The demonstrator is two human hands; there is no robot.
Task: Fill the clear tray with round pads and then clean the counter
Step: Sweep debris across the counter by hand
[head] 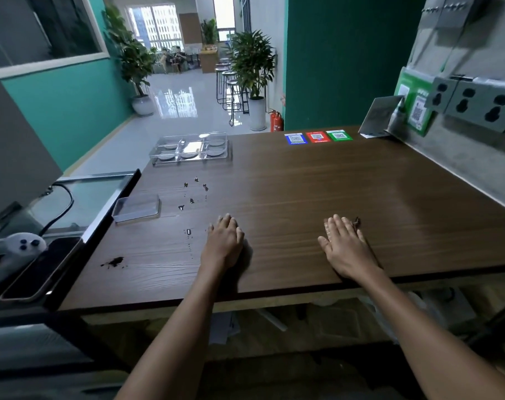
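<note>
Resting flat — fingers (336, 226) on counter (303, 180)

Both palms are pressed out of sight under the left hand (225, 243) and right hand (346, 246), flat on the surface (317, 192). A small dark thing (356, 221) by the right hand's fingertips is too small to make out. The pads (189, 154) in the tray (187, 164) blur behind its clear walls; their count is unclear. The three stickers (317, 137) are unreadable. A dark device (40, 269) is cut off at the left edge. Under the surface, everything is murky.
</note>
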